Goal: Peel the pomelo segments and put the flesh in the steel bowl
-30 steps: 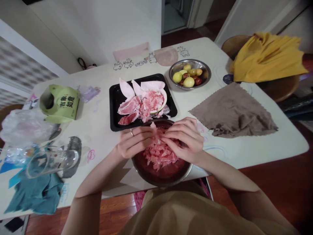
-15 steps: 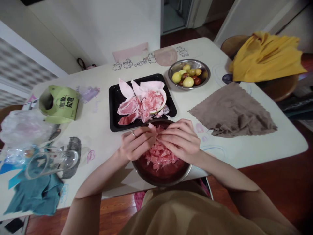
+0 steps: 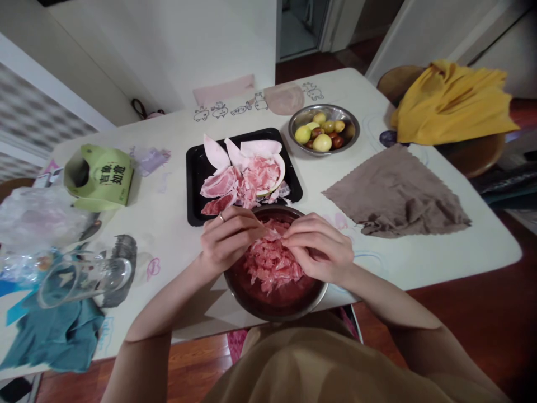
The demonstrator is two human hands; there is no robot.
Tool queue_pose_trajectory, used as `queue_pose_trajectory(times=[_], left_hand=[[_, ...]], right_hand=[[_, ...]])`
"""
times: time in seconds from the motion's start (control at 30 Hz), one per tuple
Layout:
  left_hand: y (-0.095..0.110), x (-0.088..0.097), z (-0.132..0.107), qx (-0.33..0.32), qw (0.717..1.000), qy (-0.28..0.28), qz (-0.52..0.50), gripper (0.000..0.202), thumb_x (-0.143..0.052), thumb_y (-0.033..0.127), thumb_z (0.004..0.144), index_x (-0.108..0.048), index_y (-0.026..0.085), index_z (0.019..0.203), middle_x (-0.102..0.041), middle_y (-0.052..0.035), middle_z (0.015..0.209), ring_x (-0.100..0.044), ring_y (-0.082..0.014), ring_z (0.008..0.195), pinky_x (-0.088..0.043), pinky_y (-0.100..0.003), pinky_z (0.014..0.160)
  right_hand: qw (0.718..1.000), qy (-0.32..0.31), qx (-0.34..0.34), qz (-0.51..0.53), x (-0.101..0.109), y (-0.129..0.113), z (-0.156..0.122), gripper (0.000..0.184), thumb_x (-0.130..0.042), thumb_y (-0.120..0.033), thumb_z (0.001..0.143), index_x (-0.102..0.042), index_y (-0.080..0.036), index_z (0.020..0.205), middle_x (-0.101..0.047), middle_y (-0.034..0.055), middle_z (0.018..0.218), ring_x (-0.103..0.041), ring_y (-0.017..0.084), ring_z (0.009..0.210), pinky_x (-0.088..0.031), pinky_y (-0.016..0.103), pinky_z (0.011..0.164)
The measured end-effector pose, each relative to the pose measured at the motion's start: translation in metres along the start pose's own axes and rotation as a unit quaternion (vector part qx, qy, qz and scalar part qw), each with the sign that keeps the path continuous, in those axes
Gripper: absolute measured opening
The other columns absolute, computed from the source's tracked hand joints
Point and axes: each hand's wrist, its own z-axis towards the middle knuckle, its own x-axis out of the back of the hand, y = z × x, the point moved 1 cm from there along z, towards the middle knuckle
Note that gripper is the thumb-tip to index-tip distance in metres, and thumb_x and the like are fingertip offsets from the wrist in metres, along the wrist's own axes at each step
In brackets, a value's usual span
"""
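Note:
Over a steel bowl near the table's front edge, both my hands work at a piece of pink pomelo flesh. My left hand, a ring on one finger, pinches its left side. From the right, the fingertips of my right hand close on the same piece. Loose red pomelo pulp is heaped in the bowl below. Just behind the bowl lies a black tray with pale pomelo rind and torn pink membrane. The fingertips partly hide the held piece.
A steel bowl of small fruits stands at the back. To the right lies a brown cloth; a yellow cloth drapes a chair. At left are a green carton, plastic bags, a glass pitcher and a teal cloth.
My hands have moved apart, the left one leftward and the right one rightward, showing more of the pulp between them. The tray and bowls stay in place.

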Motion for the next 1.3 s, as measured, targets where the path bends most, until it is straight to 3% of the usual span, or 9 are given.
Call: queue_pose_trajectory(times=[0.23,0.47,0.77,0.9,1.03,1.3], left_hand=[[-0.001,0.008,0.001,-0.011,1.000,-0.003,-0.005,0.014,-0.073,0.009,0.089,-0.075,0.016,0.102,-0.076,-0.0068,0.087,-0.070,-0.0211,0.089,-0.060,-0.034,0.073],[-0.003,0.000,0.002,-0.009,1.000,0.020,-0.013,0.009,-0.072,0.022,0.094,-0.075,0.020,0.101,-0.072,-0.0036,0.082,-0.068,-0.0163,0.079,-0.057,-0.029,0.067],[-0.001,0.004,-0.001,-0.038,0.999,0.004,0.005,0.016,-0.067,0.012,0.094,-0.075,0.019,0.107,-0.073,-0.0052,0.086,-0.068,-0.0170,0.081,-0.057,-0.029,0.067],[-0.002,0.001,-0.001,-0.015,1.000,0.023,0.001,0.009,-0.069,0.013,0.093,-0.072,0.016,0.102,-0.073,-0.0064,0.086,-0.069,-0.0188,0.085,-0.059,-0.033,0.074],[0.001,-0.002,0.002,0.004,0.999,0.021,-0.028,0.006,-0.063,0.014,0.097,-0.067,0.017,0.100,-0.079,-0.0091,0.099,-0.073,-0.0226,0.102,-0.061,-0.039,0.085],[0.000,-0.001,-0.004,0.011,0.998,0.045,-0.030,0.007,-0.067,0.014,0.095,-0.068,0.020,0.100,-0.082,-0.0057,0.096,-0.076,-0.0209,0.095,-0.063,-0.037,0.079]], right_hand=[[0.998,0.053,-0.003,-0.018,0.005,0.003,-0.001,0.026,-0.069,-0.001,0.082,-0.073,-0.021,0.098,-0.075,0.0045,0.085,-0.072,0.017,0.075,-0.060,0.033,0.064],[0.992,0.103,-0.020,-0.074,0.003,0.008,-0.004,0.025,-0.071,-0.002,0.081,-0.072,-0.022,0.095,-0.075,0.0023,0.083,-0.070,0.017,0.072,-0.059,0.033,0.064],[0.990,0.112,-0.054,-0.073,0.004,0.008,-0.002,0.021,-0.071,-0.005,0.084,-0.071,-0.024,0.095,-0.074,0.0021,0.084,-0.070,0.017,0.073,-0.059,0.035,0.065],[0.989,0.121,-0.062,-0.051,0.004,0.010,-0.002,0.023,-0.072,-0.004,0.083,-0.072,-0.024,0.096,-0.074,0.0018,0.085,-0.069,0.017,0.075,-0.058,0.034,0.067],[0.992,0.104,-0.064,-0.038,0.003,0.010,-0.002,0.022,-0.072,-0.006,0.084,-0.073,-0.024,0.096,-0.075,0.0015,0.086,-0.070,0.016,0.076,-0.058,0.034,0.068],[0.999,0.021,-0.037,-0.035,0.002,0.009,0.001,0.018,-0.080,-0.019,0.085,-0.077,-0.024,0.102,-0.078,0.0033,0.091,-0.072,0.018,0.082,-0.059,0.037,0.075]])
